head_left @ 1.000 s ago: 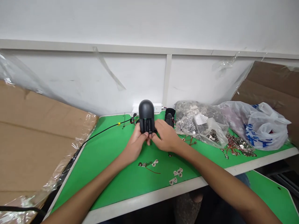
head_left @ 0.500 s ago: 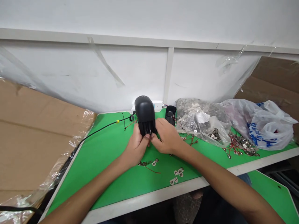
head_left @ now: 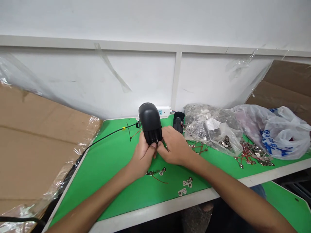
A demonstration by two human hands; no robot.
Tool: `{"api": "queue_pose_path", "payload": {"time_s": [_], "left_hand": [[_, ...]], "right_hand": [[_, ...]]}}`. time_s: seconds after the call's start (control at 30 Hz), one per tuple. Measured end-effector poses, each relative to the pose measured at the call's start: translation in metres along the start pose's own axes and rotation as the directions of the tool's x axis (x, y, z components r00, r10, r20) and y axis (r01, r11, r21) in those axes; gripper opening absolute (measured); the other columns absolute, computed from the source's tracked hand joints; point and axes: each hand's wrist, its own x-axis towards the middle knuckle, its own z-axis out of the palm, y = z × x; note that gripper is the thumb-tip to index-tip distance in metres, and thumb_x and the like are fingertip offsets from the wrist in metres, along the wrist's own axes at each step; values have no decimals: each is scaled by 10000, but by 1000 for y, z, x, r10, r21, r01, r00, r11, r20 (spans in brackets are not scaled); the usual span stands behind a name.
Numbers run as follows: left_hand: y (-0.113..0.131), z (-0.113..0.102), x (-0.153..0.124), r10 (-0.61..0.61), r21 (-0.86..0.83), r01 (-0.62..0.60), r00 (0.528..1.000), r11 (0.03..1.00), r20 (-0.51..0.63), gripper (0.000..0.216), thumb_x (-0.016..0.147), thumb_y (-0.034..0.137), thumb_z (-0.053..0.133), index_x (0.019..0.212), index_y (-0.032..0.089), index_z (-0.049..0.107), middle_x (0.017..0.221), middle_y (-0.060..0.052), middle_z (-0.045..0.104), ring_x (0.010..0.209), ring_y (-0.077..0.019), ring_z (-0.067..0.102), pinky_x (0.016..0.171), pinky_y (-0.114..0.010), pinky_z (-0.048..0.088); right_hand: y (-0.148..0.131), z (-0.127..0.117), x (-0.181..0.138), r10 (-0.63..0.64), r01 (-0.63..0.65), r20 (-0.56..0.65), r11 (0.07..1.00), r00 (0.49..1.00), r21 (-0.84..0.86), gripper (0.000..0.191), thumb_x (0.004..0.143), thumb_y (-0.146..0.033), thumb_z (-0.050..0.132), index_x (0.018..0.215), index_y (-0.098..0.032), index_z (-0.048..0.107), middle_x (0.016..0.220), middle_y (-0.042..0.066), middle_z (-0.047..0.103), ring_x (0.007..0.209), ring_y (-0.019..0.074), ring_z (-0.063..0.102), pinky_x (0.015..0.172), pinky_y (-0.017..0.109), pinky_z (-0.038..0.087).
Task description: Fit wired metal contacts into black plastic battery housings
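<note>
A black rounded plastic housing with an open battery compartment at its lower end is held upright above the green table. My left hand grips its lower left side, thumb at the compartment's bottom edge. On the lower right side, my right hand is closed round it, thumb and finger pressed at the same edge by small metal springs. Any small part between those fingertips is too hidden to make out. Below the hands lie metal battery contacts with a red wire, and more contact plates near the front edge.
Behind stand a white power strip and a second black housing. To the right are a clear bag of metal parts, a pile of wired contacts and a white plastic bag. Cardboard and a black cable lie left.
The view has shifted slightly, so the scene sits a little lower. Both hands keep their hold on the black housing, which has barely moved, with the thumbs still at its lower edge.
</note>
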Motion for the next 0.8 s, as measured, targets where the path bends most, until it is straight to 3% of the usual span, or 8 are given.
{"api": "queue_pose_path", "payload": {"time_s": [0.3, 0.5, 0.6, 0.73, 0.8], "left_hand": [[6, 8, 5, -2, -133, 2, 1000, 991, 2, 315, 1019, 342, 595, 1307, 280, 482, 828, 41, 535, 593, -116, 486, 521, -237, 432], [16, 10, 9, -54, -263, 59, 998, 963, 26, 319, 979, 432, 640, 1194, 230, 521, 783, 39, 581, 551, -121, 541, 531, -257, 490], [22, 12, 8, -132, -305, 142, 990, 942, 53, 368, 949, 491, 685, 1133, 223, 514, 720, 39, 608, 525, -142, 576, 516, -268, 505], [25, 10, 11, -193, -352, 205, 979, 913, 72, 434, 912, 562, 717, 1084, 197, 555, 708, -1, 671, 547, -165, 614, 507, -272, 512], [25, 8, 15, -233, -384, 231, 972, 894, 44, 455, 895, 599, 720, 1008, 179, 586, 714, -26, 693, 559, -160, 616, 534, -271, 523]], "right_hand": [[0, -2, 5, 53, -64, 90, 990, 995, 128, 63, 932, -228, 452, 930, -215, 514, 986, 81, 673, 925, 251, 561, 838, 401, 467], [1, -4, 6, 118, -139, 96, 957, 988, 255, 49, 916, -220, 500, 887, -216, 538, 946, 55, 689, 927, 237, 586, 854, 384, 462], [3, -3, 7, 160, -214, 158, 876, 974, 432, 172, 1004, -281, 471, 860, -219, 544, 830, 19, 685, 851, 204, 614, 840, 359, 468], [4, -3, 9, 213, -330, 254, 658, 944, 677, 334, 1085, -405, 392, 858, -216, 549, 703, -14, 647, 695, 164, 616, 708, 310, 463], [3, -3, 11, 244, -354, 256, 647, 935, 676, 353, 1080, -431, 407, 839, -212, 545, 733, -4, 645, 701, 162, 604, 683, 305, 445]]}}
